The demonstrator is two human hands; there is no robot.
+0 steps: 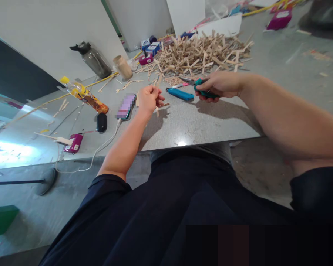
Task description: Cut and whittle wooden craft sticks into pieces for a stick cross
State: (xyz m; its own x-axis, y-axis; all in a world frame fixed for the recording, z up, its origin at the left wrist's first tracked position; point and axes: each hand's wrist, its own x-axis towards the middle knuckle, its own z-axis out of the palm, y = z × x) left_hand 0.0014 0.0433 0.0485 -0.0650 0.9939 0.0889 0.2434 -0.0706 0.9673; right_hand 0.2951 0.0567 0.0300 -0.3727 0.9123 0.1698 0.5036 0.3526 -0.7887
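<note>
My left hand [148, 99] is closed around thin wooden sticks [158, 108] just above the grey table [183, 125], next to a phone [125, 106]. My right hand [218, 85] grips teal-handled pliers [199, 85], whose jaws point left toward the sticks. A blue utility knife [180, 94] lies on the table between my two hands. Behind them sits a big pile of glued wooden stick crosses [202, 55].
A dark water bottle [94, 59], a tan cup [122, 67], a lying yellow drink bottle [84, 96], a black mouse-like object [101, 122], a magenta tape measure [74, 143] and small boxes [151, 47] lie on the left. A white cable [100, 147] hangs off the front edge.
</note>
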